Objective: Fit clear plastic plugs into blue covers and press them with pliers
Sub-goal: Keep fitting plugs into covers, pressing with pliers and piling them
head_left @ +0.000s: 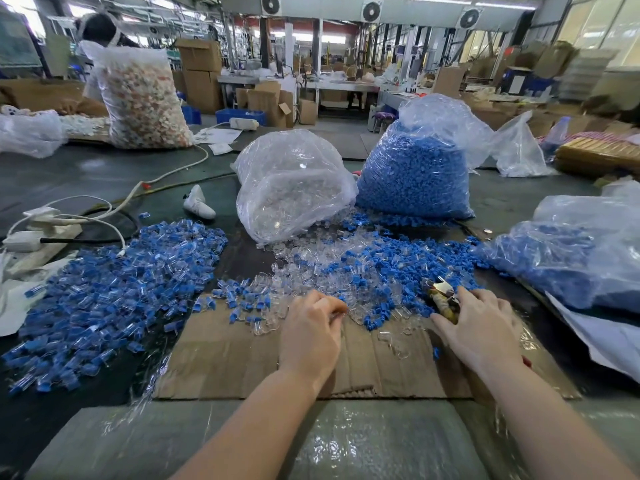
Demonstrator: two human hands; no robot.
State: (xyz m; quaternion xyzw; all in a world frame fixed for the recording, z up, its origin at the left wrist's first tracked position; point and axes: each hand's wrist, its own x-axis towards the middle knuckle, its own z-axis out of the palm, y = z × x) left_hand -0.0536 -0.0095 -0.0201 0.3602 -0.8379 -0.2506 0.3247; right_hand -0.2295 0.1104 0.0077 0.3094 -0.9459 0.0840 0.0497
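Two hands worked at the near edge of a loose heap of clear plastic plugs (pixel 311 268) and blue covers (pixel 391 265), far too many to count.

One pair of pliers (pixel 441 297) lay among the covers on the cardboard sheet (pixel 225 358); the right hand (pixel 479 327) rested over its handles with fingers spread, though whether it gripped them could not be told. The left hand (pixel 313 329) had its fingers curled, pinching something small at the heap's edge. One pile of fitted pieces (pixel 114 289) lay to the left. Three bags stood beyond: one bag of clear plugs (pixel 294 181), one bag of blue covers (pixel 415 171), another blue-filled bag (pixel 571 247) at right. One white shoe (pixel 198 202) lay near a white cable (pixel 166 174). No writing was legible.
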